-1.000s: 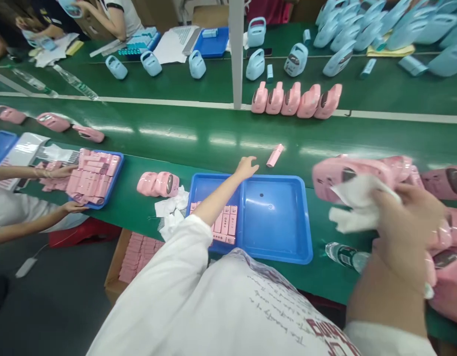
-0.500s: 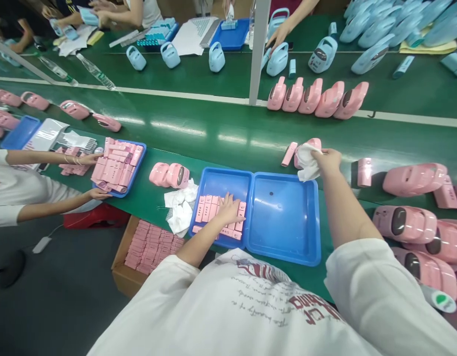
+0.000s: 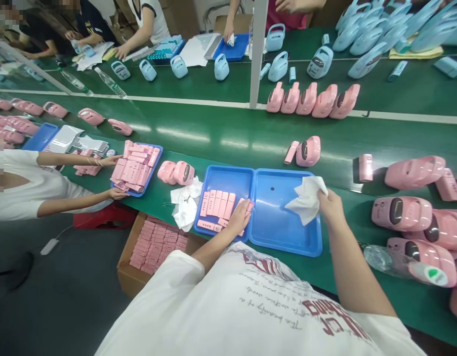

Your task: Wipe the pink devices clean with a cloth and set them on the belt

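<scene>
Green belt runs across the view; green bench along its near side. On the bench, 2 blue trays side by side: left tray, holding pink blocks, and right tray. Carton below the bench edge, filled with more pink blocks. At left, a co-worker's 2 hands on a heaped blue tray. Pink casings grouped at right, clear bottle lying among them; 2 casings near the left tray, beside crumpled wipes. Row of 5 pink casings at the belt's far edge. On the belt, 1 upright casing next to 1 pink block.

Right hand: fingers pinching white cloth, which hangs over the right tray. Left hand: fingers bent over pink blocks at the left tray's right side; cannot tell whether any is gripped.
</scene>
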Tool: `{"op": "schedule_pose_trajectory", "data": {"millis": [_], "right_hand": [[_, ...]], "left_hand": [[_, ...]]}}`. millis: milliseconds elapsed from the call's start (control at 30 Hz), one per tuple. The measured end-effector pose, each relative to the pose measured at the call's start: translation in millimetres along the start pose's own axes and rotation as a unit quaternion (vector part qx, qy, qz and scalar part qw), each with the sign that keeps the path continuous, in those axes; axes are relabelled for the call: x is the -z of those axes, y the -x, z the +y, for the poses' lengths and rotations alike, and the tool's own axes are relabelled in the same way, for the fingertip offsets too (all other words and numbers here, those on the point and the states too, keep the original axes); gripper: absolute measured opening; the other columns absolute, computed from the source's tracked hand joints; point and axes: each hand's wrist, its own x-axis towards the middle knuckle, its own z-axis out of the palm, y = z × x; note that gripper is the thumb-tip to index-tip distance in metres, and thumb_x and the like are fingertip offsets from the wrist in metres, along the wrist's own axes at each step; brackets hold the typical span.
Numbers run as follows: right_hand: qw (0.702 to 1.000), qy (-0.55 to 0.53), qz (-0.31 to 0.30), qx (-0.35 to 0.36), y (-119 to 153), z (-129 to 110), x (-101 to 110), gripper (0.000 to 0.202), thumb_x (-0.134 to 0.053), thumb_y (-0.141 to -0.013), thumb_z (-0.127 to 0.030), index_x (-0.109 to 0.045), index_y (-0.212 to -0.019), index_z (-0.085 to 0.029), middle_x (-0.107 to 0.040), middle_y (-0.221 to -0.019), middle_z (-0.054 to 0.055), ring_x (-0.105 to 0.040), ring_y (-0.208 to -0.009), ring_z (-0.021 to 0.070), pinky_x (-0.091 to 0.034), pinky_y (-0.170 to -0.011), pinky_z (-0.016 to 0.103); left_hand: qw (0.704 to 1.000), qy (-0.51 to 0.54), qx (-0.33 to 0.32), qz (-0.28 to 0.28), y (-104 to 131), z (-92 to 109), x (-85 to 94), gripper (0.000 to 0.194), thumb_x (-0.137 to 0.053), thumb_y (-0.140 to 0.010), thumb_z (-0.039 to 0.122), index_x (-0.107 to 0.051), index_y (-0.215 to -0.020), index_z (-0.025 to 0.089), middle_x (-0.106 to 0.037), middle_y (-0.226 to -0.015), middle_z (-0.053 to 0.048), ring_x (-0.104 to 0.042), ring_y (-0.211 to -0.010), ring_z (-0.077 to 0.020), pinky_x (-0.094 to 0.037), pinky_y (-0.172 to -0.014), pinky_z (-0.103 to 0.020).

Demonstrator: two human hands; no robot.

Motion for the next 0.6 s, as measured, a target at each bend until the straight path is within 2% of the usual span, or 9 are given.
{"op": "schedule_pose_trajectory", "data": {"millis": [100,167,267,367,433,500,600], "right_hand": [[0.999,0.032,-0.008,-0.022,27.7,17.4,-4.1,0.042,-0.036,-0.075,-0.036,-0.064,-0.094,-0.011,-0.064,-0.083,0.012,-0.057,-0.081,0.0233,-0.045,-0.072,0.033],[0.996,0.072,-0.015,-0.044,40.8,29.7,-2.6,0.044,-0.039,-0.073,-0.037,-0.064,-0.097,-0.011,-0.064,-0.090,0.016,-0.058,-0.092,0.0295,-0.045,-0.081,0.040],[0.986,0.140,-0.035,-0.087,49.4,46.3,-1.2,0.042,-0.048,-0.065,-0.040,-0.064,-0.090,-0.012,-0.062,-0.088,0.022,-0.056,-0.100,0.0390,-0.043,-0.086,0.051],[0.974,0.185,-0.072,-0.107,48.7,52.8,-1.5,0.022,-0.053,-0.055,-0.039,-0.058,-0.066,-0.020,-0.057,-0.066,0.016,-0.059,-0.090,0.0416,-0.047,-0.077,0.053],[0.972,0.196,-0.085,-0.101,47.6,48.9,2.1,0.016,-0.052,-0.051,-0.040,-0.046,-0.053,-0.026,-0.048,-0.053,0.012,-0.061,-0.083,0.0409,-0.048,-0.071,0.052],[0.975,0.192,-0.074,-0.087,47.6,39.4,10.8,0.019,-0.049,-0.049,-0.044,-0.039,-0.050,-0.028,-0.043,-0.049,0.009,-0.062,-0.078,0.0385,-0.049,-0.065,0.049],[0.985,0.150,-0.038,-0.070,49.1,20.0,31.8,0.019,-0.048,-0.046,-0.048,-0.040,-0.052,-0.032,-0.047,-0.051,0.008,-0.062,-0.069,0.0333,-0.046,-0.054,0.043]], "left_hand": [[0.998,0.031,0.025,0.055,-0.8,6.7,1.7,0.057,-0.042,-0.088,0.026,-0.028,-0.142,0.014,-0.038,-0.145,-0.018,-0.033,-0.138,-0.0226,-0.027,-0.114,-0.044],[0.987,0.101,0.064,0.108,-2.7,15.3,8.2,0.061,-0.048,-0.086,0.025,-0.027,-0.143,0.015,-0.034,-0.148,-0.017,-0.031,-0.139,-0.0225,-0.025,-0.115,-0.043],[0.938,0.248,0.167,0.174,-4.0,27.2,20.6,0.067,-0.056,-0.079,0.018,-0.031,-0.141,0.016,-0.032,-0.150,-0.014,-0.030,-0.139,-0.0210,-0.025,-0.115,-0.036],[0.884,0.322,0.251,0.227,3.6,31.2,32.2,0.067,-0.061,-0.071,0.011,-0.040,-0.135,0.015,-0.040,-0.145,-0.013,-0.036,-0.135,-0.0222,-0.031,-0.111,-0.034],[0.862,0.331,0.282,0.261,15.7,29.6,38.4,0.060,-0.062,-0.068,0.008,-0.049,-0.125,0.015,-0.053,-0.132,-0.011,-0.047,-0.125,-0.0229,-0.038,-0.105,-0.034],[0.835,0.343,0.313,0.293,31.6,26.5,43.2,0.045,-0.062,-0.065,0.006,-0.057,-0.110,0.015,-0.064,-0.110,-0.007,-0.058,-0.107,-0.0209,-0.046,-0.095,-0.033],[0.793,0.364,0.356,0.335,55.6,20.6,49.4,0.030,-0.061,-0.063,0.004,-0.059,-0.091,0.015,-0.062,-0.076,0.000,-0.062,-0.076,-0.0145,-0.051,-0.075,-0.029]]}}
